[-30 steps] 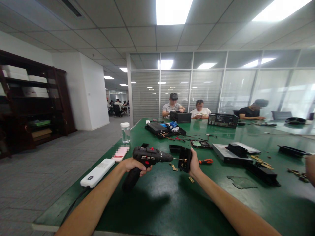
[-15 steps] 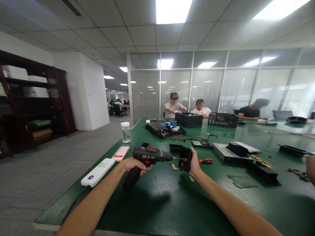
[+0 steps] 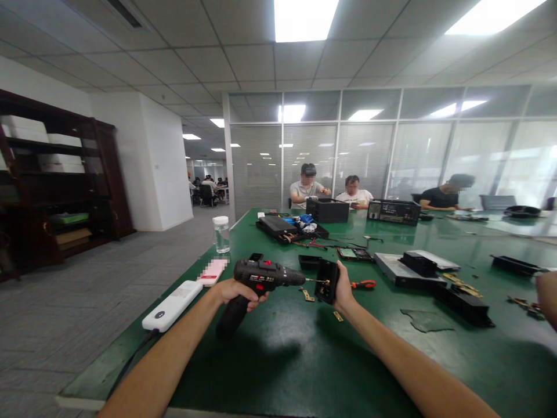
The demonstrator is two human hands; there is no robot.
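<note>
My left hand [image 3: 242, 292] is wrapped round the handle of a black cordless drill [image 3: 256, 274] with red buttons, held level above the green table. Its long thin bit [image 3: 315, 281] points right and reaches into a small black box-like housing [image 3: 326, 282]. Closed on that housing's right edge, my right hand [image 3: 343, 288] holds it tilted upright with the inner side facing the drill. Brass-coloured bits show inside the housing, too small to make out. Below on the table lie small brass plates [image 3: 308, 295]. An orange-handled screwdriver [image 3: 364, 284] lies just behind my right hand.
To the left on the green table [image 3: 261, 371] are a white power strip [image 3: 174, 306], a pink phone-like slab [image 3: 213, 271] and a clear jar [image 3: 221, 235]. Metal drive cases [image 3: 391, 270], black housings [image 3: 463, 305] and a glass shard [image 3: 426, 320] lie right. Several people sit beyond.
My hands, the drill and the housing hold almost the same pose. Across the table, a co-worker has shifted the black case slightly left and turned it.
</note>
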